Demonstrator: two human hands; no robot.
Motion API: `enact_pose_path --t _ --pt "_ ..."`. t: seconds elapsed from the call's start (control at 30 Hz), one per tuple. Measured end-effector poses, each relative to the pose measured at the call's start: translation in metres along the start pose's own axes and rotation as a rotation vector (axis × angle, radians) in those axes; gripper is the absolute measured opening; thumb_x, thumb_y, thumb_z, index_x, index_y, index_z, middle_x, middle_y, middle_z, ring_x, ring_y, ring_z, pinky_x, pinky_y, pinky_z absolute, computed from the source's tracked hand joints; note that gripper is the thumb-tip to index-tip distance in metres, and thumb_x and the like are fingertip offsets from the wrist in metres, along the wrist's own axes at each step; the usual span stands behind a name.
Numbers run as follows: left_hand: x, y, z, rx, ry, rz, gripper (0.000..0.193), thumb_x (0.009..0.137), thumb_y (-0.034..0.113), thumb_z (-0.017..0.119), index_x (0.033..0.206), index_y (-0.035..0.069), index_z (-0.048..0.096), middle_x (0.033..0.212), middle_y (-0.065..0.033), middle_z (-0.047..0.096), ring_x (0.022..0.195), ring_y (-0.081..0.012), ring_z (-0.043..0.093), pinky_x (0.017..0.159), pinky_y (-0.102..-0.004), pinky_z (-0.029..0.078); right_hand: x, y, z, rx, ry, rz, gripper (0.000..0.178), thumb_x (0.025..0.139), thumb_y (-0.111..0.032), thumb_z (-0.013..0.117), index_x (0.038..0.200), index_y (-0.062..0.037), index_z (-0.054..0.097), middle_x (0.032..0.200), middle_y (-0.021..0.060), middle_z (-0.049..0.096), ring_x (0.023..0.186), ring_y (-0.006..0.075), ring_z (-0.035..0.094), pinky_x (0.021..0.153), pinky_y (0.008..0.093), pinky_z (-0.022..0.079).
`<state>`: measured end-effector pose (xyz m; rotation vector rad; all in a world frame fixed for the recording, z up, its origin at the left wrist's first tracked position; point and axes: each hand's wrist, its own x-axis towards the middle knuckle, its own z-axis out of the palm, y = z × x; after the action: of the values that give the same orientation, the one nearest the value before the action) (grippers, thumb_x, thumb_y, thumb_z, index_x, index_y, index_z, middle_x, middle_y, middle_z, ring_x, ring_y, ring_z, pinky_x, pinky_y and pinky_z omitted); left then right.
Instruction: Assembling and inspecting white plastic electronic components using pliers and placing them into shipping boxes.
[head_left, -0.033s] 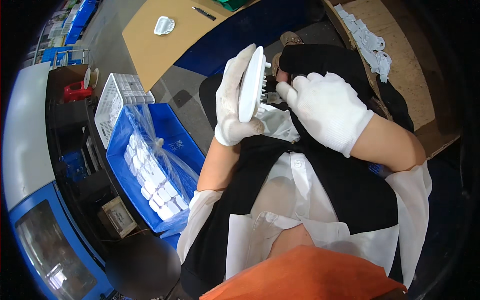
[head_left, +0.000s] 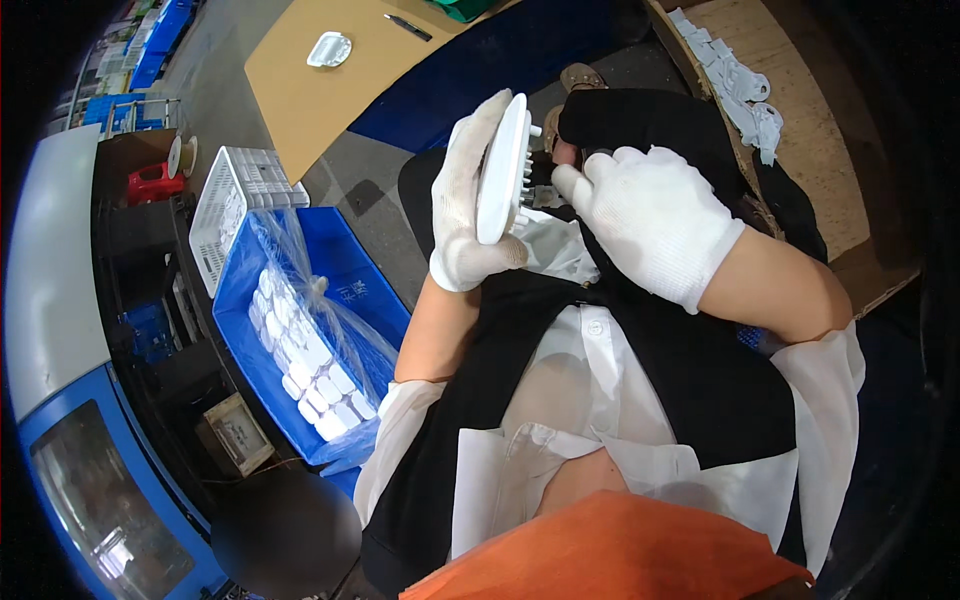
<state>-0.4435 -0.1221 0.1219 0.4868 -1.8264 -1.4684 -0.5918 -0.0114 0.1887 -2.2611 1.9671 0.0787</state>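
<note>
My left hand, in a white knit glove with a bare thumb tip showing at most faintly, grips a white plastic part stood on edge. The part is a shallow rounded panel; short pegs stick out along its side toward my right hand. Gloved in white too, my right hand is closed, its thumb and forefinger pressed together just right of the pegs and apart from the panel. A small dark patch shows by those fingers, but what they hold, if anything, I cannot make out.
At my left, a blue bin lined with clear plastic holds many white parts. Behind it stands a white crate. A brown board carries a white part and a pen-like tool. White pieces lie in a carton at right.
</note>
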Motion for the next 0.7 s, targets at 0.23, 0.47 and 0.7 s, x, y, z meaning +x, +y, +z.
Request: enact_pose_path --t 0.23,0.47,0.7 --pt "-0.002 -0.011 -0.002 -0.069 0.01 -0.029 0.102 0.043 0.047 0.066 0.128 -0.004 0.046 0.113 -0.0154 0.053 0.103 -0.0268 0.054 0.092 -0.0327 0.039 0.006 0.006 0.011 0.077 -0.018 -0.036 0.027 0.079 -0.008 0.052 0.105 -0.0006 0.055 0.08 0.0127 0.06 0.075 0.0262 0.063 0.061 0.0357 0.052" --pt "0.0 -0.015 0.003 -0.004 -0.028 -0.112 0.094 0.041 0.031 0.061 0.128 -0.002 0.046 0.114 -0.0147 0.053 0.106 -0.0265 0.053 0.096 -0.0318 0.037 0.011 0.014 0.028 0.142 -0.079 -0.025 0.023 0.079 -0.007 0.054 0.1 -0.0008 0.057 0.079 0.0137 0.061 0.073 0.0279 0.064 0.062 0.0369 0.053" --pt "0.007 -0.02 0.0 -0.619 0.049 -0.076 0.089 0.07 0.043 0.073 0.137 -0.001 0.034 0.114 -0.0094 0.054 0.101 -0.0175 0.056 0.085 -0.0279 0.047 0.012 0.038 0.062 0.628 0.079 0.027 0.024 0.079 -0.012 0.056 0.102 -0.0058 0.06 0.072 0.0107 0.06 0.069 0.0251 0.062 0.063 0.0351 0.048"
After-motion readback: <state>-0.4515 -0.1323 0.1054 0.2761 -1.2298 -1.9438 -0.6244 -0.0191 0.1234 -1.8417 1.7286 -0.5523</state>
